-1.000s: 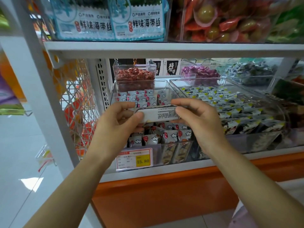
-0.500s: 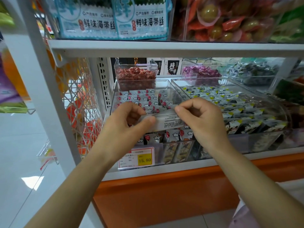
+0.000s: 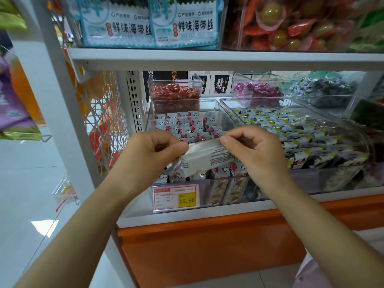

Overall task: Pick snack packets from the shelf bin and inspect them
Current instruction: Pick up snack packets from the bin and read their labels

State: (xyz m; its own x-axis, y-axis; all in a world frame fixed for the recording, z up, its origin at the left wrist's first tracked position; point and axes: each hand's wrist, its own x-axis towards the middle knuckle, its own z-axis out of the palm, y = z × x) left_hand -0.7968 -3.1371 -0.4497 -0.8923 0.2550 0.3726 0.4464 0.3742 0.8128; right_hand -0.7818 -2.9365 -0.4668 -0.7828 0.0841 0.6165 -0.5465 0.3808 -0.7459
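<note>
The bare left forearm point(image 3: 87, 221) and right forearm point(image 3: 311, 221) rise from the lower corners, converging. The left hand point(image 3: 151, 151) curls its fingers and pinches the left end of the snack packet point(image 3: 204, 161) with its thumb. The right hand point(image 3: 255, 150), knuckles up, pinches the packet's upper right edge between thumb and forefinger.

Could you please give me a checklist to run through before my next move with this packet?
1. Grip on both ends: ok, the left hand and right hand each pinch the snack packet.
2. Printed side facing the camera: ok, black print shows, though too small to read.
3. Packet lifted out of the clear bin: ok, held above its front rows.
4. Wrapper intact: cannot tell.
5. Price tag in sight: ok, it shows 15.80.
</note>
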